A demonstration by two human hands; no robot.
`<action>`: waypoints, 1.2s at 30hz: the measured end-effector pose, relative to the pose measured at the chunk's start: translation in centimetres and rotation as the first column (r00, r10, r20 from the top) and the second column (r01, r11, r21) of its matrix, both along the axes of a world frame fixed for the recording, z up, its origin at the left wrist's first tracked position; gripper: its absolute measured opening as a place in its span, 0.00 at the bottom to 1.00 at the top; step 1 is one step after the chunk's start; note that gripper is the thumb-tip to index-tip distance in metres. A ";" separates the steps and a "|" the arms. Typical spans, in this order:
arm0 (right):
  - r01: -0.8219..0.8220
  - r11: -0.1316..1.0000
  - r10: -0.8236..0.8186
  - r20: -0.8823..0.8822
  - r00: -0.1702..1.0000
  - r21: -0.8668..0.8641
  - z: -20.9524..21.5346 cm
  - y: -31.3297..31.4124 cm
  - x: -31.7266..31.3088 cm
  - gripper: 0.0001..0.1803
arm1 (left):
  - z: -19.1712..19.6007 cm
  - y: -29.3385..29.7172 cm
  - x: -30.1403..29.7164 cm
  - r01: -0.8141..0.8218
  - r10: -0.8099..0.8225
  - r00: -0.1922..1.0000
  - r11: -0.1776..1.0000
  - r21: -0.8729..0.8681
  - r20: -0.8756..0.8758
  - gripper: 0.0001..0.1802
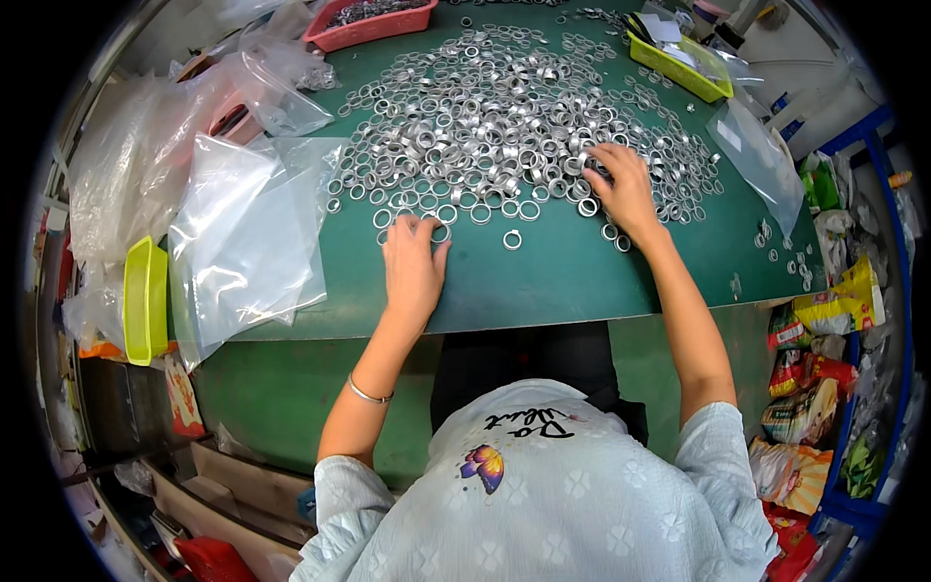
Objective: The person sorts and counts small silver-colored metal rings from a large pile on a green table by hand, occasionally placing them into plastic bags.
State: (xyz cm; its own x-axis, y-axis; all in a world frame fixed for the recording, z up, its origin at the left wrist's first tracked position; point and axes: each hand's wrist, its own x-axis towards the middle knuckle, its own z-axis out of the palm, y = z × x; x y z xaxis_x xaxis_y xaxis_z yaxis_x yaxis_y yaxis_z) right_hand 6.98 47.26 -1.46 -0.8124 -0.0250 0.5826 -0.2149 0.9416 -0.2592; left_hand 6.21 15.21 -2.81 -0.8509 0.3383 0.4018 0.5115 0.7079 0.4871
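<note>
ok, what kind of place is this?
Likely a small workshop bench for hand-sorting or packing parts. A big heap of metal rings covers the green table, both hands, left hand and right hand, rest among them, with clear plastic bags and a red tray of parts alongside.

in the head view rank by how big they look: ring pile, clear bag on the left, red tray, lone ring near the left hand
1. ring pile
2. clear bag
3. red tray, farther away and partly cut off, so unsure
4. lone ring
</note>
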 end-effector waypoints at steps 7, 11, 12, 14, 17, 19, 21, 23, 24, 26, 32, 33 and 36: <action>0.140 0.956 -0.124 0.078 0.989 -0.257 1.7 2.3 2.0 0.12 | 1.3 0.8 -0.1 -0.009 0.009 1.000 1.000 0.006 -0.014 0.24; -0.034 0.979 0.063 0.140 0.988 -0.202 1.6 -0.7 2.3 0.14 | 2.1 4.3 1.3 0.299 -0.298 0.953 0.954 0.002 0.044 0.22; -0.036 0.987 0.057 0.131 0.990 -0.157 1.7 -1.7 2.0 0.16 | 2.2 5.2 1.5 0.340 -0.336 0.937 0.940 -0.028 0.099 0.21; 0.014 1.000 -0.012 0.140 0.990 -0.011 1.0 -2.6 1.9 0.22 | 1.8 6.4 1.3 0.389 -0.378 0.916 0.918 -0.071 0.133 0.18; -0.029 0.994 0.006 0.213 0.977 0.105 -0.2 -5.2 2.9 0.29 | 1.0 5.8 0.2 0.302 -0.296 0.953 0.941 -0.150 0.062 0.14; -0.106 0.993 0.087 0.300 0.950 0.047 0.5 -6.4 4.3 0.31 | 1.3 4.9 -0.6 0.190 -0.187 0.982 0.963 -0.189 0.036 0.12; -0.221 0.975 0.219 0.341 0.914 -0.032 0.4 -7.1 5.4 0.31 | 1.4 3.8 -0.6 0.131 -0.127 0.991 0.978 -0.164 0.039 0.12; -0.299 0.954 0.284 0.389 0.876 -0.024 0.5 -8.2 6.6 0.29 | 1.5 3.2 -0.6 0.082 -0.077 0.996 0.983 -0.162 0.038 0.11; -0.344 0.939 0.319 0.411 0.854 -0.015 0.7 -8.5 6.6 0.27 | 1.6 2.8 -0.4 0.049 -0.043 0.998 0.984 -0.172 0.036 0.11; -0.401 0.903 0.429 0.368 0.825 -0.152 1.1 -7.7 6.2 0.24 | 2.1 2.5 -0.5 -0.016 0.022 0.999 0.986 -0.163 0.032 0.12; -0.087 0.956 0.111 0.071 0.991 -0.279 1.3 -4.1 4.0 0.13 | 2.6 3.3 2.9 0.010 -0.010 0.997 1.000 0.008 0.071 0.18; -0.043 0.972 0.061 0.068 0.996 -0.233 1.0 -3.8 3.2 0.14 | 2.3 4.1 3.4 0.062 -0.065 0.994 0.998 0.031 0.085 0.18; -0.002 0.999 0.007 0.125 0.992 -0.040 -0.2 -4.9 1.3 0.15 | 1.5 6.0 3.7 0.045 -0.035 0.990 0.996 -0.072 0.133 0.19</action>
State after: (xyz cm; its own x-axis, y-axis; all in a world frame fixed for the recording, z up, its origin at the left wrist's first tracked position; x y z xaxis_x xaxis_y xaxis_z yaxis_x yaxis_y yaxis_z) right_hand 8.24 42.31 -1.68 -0.8787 -0.0083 0.4773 -0.1832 0.9292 -0.3210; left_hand 9.94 21.16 -1.28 -0.8801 0.3975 0.2596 0.4747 0.7250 0.4990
